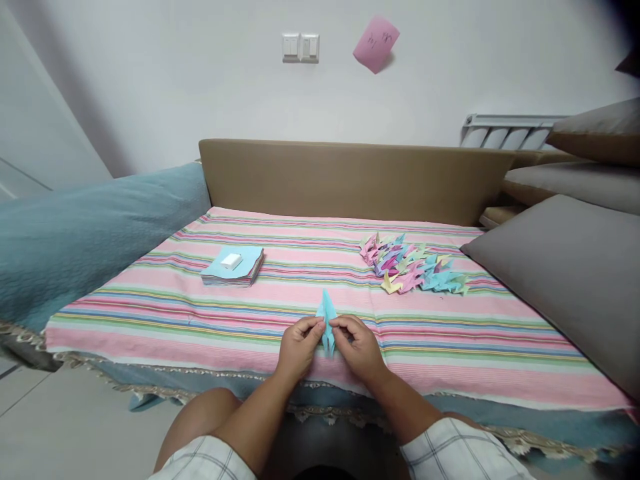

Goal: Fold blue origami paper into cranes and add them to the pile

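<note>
A light-blue piece of folded origami paper [327, 308] is held upright between my two hands, its pointed tip facing away from me and split narrow ends toward me. My left hand [301, 343] pinches its left side between thumb and fingers. On the other side, my right hand [357, 343] pinches the right edge the same way. Ahead to the left lies a stack of square coloured paper [250, 263] with a blue sheet on top. A small white block [231, 261] rests on that stack. Several folded paper cranes [413, 267] in mixed colours form a pile ahead to the right.
A pink striped cloth [300, 233] covers the sofa seat. The brown backrest [350, 177] stands behind it, a blue-covered armrest [100, 227] at left. Grey cushions [570, 267] are stacked at right. On the wall are switches [301, 48] and a pink note [376, 44].
</note>
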`<state>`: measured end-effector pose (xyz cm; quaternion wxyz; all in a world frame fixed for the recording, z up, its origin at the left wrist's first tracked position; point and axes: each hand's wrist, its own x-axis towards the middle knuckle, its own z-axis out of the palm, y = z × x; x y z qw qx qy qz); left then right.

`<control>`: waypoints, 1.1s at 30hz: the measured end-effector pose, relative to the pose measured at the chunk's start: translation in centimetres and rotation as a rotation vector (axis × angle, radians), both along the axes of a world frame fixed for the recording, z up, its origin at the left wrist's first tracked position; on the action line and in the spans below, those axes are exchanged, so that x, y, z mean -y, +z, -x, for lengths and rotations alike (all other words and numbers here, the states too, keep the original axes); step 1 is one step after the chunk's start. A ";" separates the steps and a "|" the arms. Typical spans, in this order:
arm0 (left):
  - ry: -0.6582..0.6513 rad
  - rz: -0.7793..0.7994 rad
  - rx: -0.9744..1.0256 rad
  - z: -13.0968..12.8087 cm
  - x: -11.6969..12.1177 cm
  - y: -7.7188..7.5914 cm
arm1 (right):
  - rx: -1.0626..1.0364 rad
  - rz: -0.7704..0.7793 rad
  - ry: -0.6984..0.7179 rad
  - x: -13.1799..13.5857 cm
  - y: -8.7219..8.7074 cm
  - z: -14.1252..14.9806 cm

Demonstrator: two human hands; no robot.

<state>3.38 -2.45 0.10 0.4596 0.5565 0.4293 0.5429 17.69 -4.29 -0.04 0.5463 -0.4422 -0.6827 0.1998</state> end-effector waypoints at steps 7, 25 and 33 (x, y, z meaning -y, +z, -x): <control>0.076 -0.077 -0.062 -0.3 0.4 0.4 | -0.246 0.160 0.032 0.1 -0.4 0.7; -0.193 -0.234 -0.684 1.3 -1.5 0.6 | -0.555 0.655 0.099 -1.1 -0.4 -0.3; -0.055 -0.734 -1.027 0.4 -2.4 -0.8 | -0.171 0.570 -0.183 -1.8 -0.7 -0.7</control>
